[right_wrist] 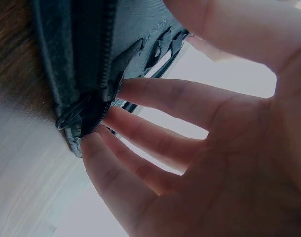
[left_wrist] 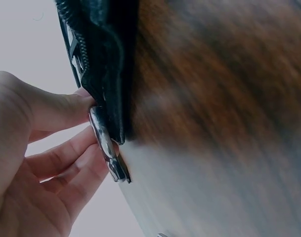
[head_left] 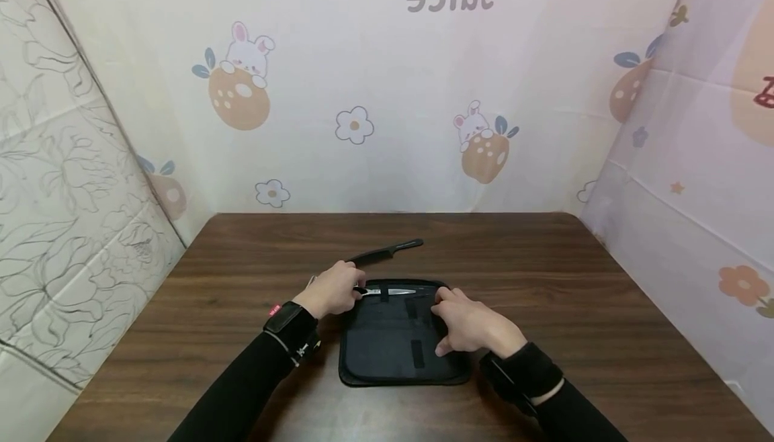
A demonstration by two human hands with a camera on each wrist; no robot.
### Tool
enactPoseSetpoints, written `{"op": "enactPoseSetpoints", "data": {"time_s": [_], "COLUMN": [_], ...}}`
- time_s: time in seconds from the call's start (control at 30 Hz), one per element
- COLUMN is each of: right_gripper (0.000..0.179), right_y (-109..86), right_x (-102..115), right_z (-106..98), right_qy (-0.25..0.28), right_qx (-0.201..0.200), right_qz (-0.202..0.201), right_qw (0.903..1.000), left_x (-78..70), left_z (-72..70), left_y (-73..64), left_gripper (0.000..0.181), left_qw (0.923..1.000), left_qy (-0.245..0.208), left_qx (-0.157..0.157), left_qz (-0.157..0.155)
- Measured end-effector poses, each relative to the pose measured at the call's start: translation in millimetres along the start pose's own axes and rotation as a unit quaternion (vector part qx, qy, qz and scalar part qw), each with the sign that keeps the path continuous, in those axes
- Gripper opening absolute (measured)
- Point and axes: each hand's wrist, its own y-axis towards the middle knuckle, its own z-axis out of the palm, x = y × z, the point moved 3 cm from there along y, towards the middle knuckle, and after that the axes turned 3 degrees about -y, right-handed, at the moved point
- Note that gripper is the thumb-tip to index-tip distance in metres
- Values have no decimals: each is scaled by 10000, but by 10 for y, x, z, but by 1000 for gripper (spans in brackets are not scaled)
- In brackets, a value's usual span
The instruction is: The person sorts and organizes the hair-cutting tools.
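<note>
A black zip case (head_left: 377, 358) lies opened out flat on the table, its dark inside facing up. Across its far end lies a pair of scissors (head_left: 402, 291), with silver blades under a black strap. My left hand (head_left: 331, 289) pinches the scissors' handle end at the case's left edge. In the left wrist view a shiny handle ring (left_wrist: 106, 143) shows between thumb and fingers. At the far right corner, my right hand (head_left: 474, 321) touches the case with its fingers spread and lightly bent. The zip edge (right_wrist: 106, 54) and a zip pull (right_wrist: 71, 113) show beside those fingertips.
Beyond the case lies a black comb (head_left: 387, 252) with a slim handle, its left end close behind my left hand. The brown wooden table (head_left: 605, 334) reaches back to a printed curtain (head_left: 387, 79), with more curtain at both sides.
</note>
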Motion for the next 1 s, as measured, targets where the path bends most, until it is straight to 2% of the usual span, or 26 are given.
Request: {"op": "enactPoseSetpoints", "data": {"time_s": [0.5, 1.0], "right_gripper": [66, 65], "right_y": [3, 14], "right_x": [12, 18], "right_z": [4, 8], "right_qy": [20, -78], "right_qx": [31, 30], "right_qz": [12, -13], "right_qw": [10000, 10000], "left_x": [-7, -44], "left_z": [11, -6], "left_y": [38, 6], "left_gripper": [9, 10], "left_qw": [10000, 9996], "left_qy": [64, 246], "left_qx": [2, -82], "left_qz": [-22, 148]}}
